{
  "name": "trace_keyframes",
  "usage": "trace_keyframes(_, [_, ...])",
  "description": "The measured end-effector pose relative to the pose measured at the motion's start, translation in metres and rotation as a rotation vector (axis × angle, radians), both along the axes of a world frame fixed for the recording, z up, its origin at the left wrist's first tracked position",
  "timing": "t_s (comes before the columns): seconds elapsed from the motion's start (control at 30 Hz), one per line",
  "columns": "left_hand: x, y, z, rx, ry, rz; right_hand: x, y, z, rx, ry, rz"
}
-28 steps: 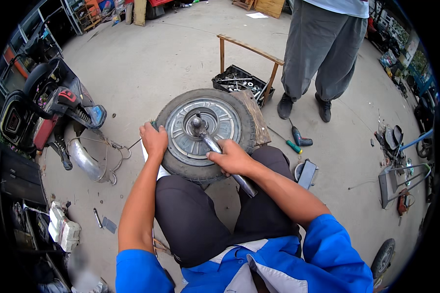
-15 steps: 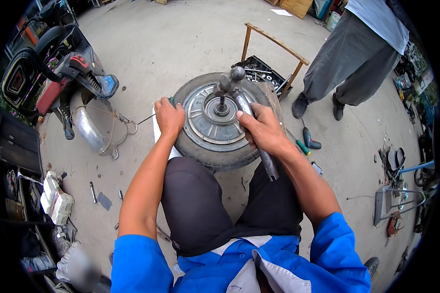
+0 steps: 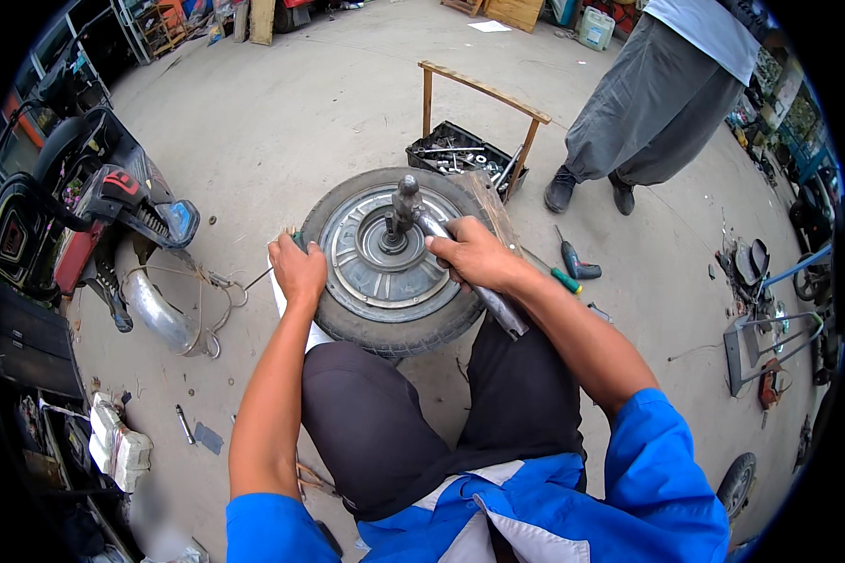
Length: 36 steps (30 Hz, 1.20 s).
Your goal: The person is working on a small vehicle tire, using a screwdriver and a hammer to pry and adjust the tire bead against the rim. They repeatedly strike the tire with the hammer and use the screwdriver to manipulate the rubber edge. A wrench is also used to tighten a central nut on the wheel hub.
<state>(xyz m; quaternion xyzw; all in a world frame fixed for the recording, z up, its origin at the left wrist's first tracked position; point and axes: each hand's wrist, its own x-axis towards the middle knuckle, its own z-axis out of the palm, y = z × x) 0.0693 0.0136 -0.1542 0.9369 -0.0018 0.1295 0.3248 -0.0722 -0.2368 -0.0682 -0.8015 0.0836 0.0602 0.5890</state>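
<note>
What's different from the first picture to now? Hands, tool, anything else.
The right hand and the hammer moved forward and to the right over the wheel; the hammer's head no longer hides the axle stub. The bystander's grey trousers slant further right. Nothing newly gripped or released.

Unchanged: left hand at the wheel's left edge, on a green-handled tool.

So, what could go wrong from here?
The hammer in the right hand has its head right by the axle; a glancing blow might mark the metal hub. The left hand is at the edge of the tyre, so a badly missed swing could perhaps catch it. A drill and a screwdriver lie on the floor near another person, who might trip on them.
</note>
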Motion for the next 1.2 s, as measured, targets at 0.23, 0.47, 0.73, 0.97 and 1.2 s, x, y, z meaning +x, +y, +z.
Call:
trace_keyframes(0.23, [0.003,0.001,-0.009,0.044,-0.081,-0.019,-0.005,-0.005,-0.005,0.015,0.023,0.004])
trace_keyframes(0.47, [0.002,0.003,-0.006,0.064,-0.07,-0.011,-0.001,-0.01,0.003,-0.052,0.025,0.069])
trace_keyframes(0.73, [0.001,-0.003,-0.002,0.06,-0.036,-0.001,0.015,-0.025,0.01,-0.291,0.057,0.164])
trace_keyframes(0.97, [-0.001,-0.003,-0.001,0.027,-0.008,-0.003,0.033,-0.032,0.015,-0.562,0.005,0.207])
trace_keyframes(1.2, [0.001,0.0,-0.003,0.033,-0.023,0.001,0.043,-0.019,0.037,-0.688,-0.3,0.072])
